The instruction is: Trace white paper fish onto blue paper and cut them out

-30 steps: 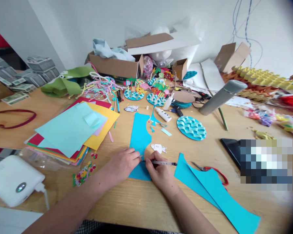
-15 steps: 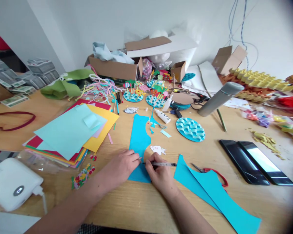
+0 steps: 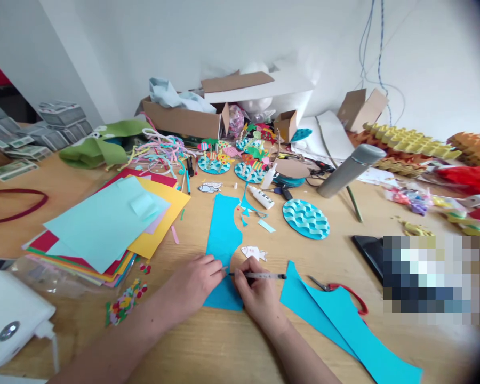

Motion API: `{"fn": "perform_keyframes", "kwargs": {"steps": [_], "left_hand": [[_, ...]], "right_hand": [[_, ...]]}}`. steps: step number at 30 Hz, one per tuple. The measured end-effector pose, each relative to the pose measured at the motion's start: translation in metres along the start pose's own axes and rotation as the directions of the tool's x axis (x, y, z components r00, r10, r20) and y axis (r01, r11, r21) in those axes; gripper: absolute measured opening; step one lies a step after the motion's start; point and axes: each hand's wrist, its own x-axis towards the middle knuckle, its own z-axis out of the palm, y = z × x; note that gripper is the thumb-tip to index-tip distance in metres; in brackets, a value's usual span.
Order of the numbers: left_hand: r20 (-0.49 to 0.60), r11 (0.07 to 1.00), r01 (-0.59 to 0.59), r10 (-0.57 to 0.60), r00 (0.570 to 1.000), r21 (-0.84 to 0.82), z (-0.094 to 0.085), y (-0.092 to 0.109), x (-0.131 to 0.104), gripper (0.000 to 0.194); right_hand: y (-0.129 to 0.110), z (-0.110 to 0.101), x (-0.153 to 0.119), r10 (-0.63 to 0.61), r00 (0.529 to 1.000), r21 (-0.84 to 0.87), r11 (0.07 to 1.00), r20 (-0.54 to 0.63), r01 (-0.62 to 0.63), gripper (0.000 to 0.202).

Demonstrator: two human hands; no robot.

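Observation:
A cut sheet of bright blue paper (image 3: 224, 226) lies on the table in front of me. My left hand (image 3: 198, 281) lies flat on its left edge, fingertips pressing it down. Between thumb and fingers, my right hand (image 3: 260, 290) grips a dark-tipped pen (image 3: 270, 276), its point at the blue paper near my left fingertips. Just beyond the right hand is a white paper fish (image 3: 254, 253). To its right, two blue paper pieces (image 3: 330, 314) overlap red-handled scissors (image 3: 354, 298), hiding part of them.
Stacked coloured paper (image 3: 100, 224) and confetti pieces (image 3: 127, 301) lie to the left. Beyond the blue sheet are a glue bottle (image 3: 261, 197), a wavy blue disc (image 3: 306, 219) and a grey flask (image 3: 350, 170). A white device (image 3: 14, 320) sits at the lower left.
The camera view has shifted slightly, so the table scene appears a little lower and further left. Both hands keep nearly the same place on the blue paper, pen still in the right.

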Motion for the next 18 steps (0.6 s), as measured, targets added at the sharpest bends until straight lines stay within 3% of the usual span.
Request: {"fn": "perform_keyframes", "kwargs": {"steps": [18], "left_hand": [[-0.023,1.0,-0.007,0.007,1.0,-0.023,0.0051,-0.001,-0.0012,0.021]], "right_hand": [[-0.0066,-0.0017,0.004,-0.049,0.999,-0.083,0.995,-0.008,0.048,0.021]]}}
